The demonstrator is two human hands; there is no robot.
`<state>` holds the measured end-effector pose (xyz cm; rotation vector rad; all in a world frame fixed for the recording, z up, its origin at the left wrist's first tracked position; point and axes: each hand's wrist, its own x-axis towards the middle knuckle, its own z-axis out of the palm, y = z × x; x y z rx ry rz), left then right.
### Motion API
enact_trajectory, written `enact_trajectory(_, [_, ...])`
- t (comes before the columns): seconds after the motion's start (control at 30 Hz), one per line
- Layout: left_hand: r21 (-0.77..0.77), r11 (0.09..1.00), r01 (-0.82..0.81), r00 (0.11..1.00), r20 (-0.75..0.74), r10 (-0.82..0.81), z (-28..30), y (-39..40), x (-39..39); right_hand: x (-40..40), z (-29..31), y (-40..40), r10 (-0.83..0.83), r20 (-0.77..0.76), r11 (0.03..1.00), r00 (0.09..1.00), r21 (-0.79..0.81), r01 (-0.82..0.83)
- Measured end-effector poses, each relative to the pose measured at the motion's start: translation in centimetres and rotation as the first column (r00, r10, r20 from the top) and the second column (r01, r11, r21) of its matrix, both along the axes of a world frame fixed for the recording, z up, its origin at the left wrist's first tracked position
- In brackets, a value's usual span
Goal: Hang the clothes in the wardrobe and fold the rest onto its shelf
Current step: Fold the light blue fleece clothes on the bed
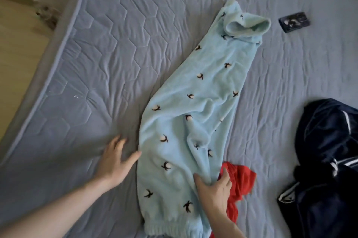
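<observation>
Light blue fleece trousers (195, 105) with small dark flower prints lie lengthwise on the bed, waistband near me and cuff at the far end. My left hand (116, 157) hovers with spread fingers just left of the trousers, its thumb at their edge. My right hand (215, 185) pinches a fold of the blue fleece at the trousers' right side. A red garment (242, 183) lies crumpled partly beneath that edge and my right hand.
A dark navy garment (327, 160) with white stripes is heaped at the right. A dark phone (294, 22) lies on the far right of the grey quilted mattress (96, 53). The mattress edge and wooden floor (17, 47) run along the left.
</observation>
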<state>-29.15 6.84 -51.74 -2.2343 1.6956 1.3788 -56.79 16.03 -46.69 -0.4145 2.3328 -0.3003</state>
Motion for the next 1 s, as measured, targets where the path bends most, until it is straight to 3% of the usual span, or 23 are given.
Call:
enact_trajectory(0.1, [0.186,0.978,-0.093,0.982,-0.143,0.121,2.7,4.5,-1.4,0.6,1.3,1.0,-0.159,0.163,0.987,0.974,0.053,0.152])
enact_trajectory(0.2, [0.438,0.890,-0.126,0.949,-0.208,0.237,3.7,8.5,-2.9,1.0,2.0,2.4,-0.126,0.285,0.990,0.950,0.100,0.101])
enact_trajectory(0.3, [0.595,0.788,-0.160,0.896,-0.247,0.369,4.4,11.2,-3.8,1.1,2.7,3.7,-0.140,0.387,0.990,0.911,0.079,0.118])
enact_trajectory(0.43, [0.647,0.725,-0.235,0.879,-0.177,0.442,6.5,12.5,-3.5,0.9,4.4,4.6,-0.212,0.486,0.977,0.848,0.074,0.202])
enact_trajectory(0.57, [0.575,0.703,-0.419,0.837,-0.055,0.544,9.7,12.0,-2.0,1.6,6.4,6.4,-0.133,0.456,0.991,0.880,0.059,0.119])
enact_trajectory(0.7, [0.528,0.780,-0.336,0.929,0.050,0.366,13.1,12.0,0.3,3.5,8.9,9.1,-0.138,0.524,0.984,0.840,0.167,0.058])
enact_trajectory(0.8, [0.613,0.759,-0.220,0.975,0.126,0.181,15.2,13.7,2.2,5.3,10.9,10.9,-0.192,0.599,0.959,0.777,0.282,0.020])
enact_trajectory(0.87, [0.662,0.728,-0.180,0.981,0.171,0.087,16.2,14.3,3.1,6.3,11.7,11.8,-0.186,0.589,0.954,0.787,0.300,0.001])
enact_trajectory(1.0, [0.658,0.745,-0.110,0.993,0.108,0.051,18.9,10.9,2.3,6.0,12.3,10.9,-0.252,0.569,0.954,0.783,0.280,0.103])
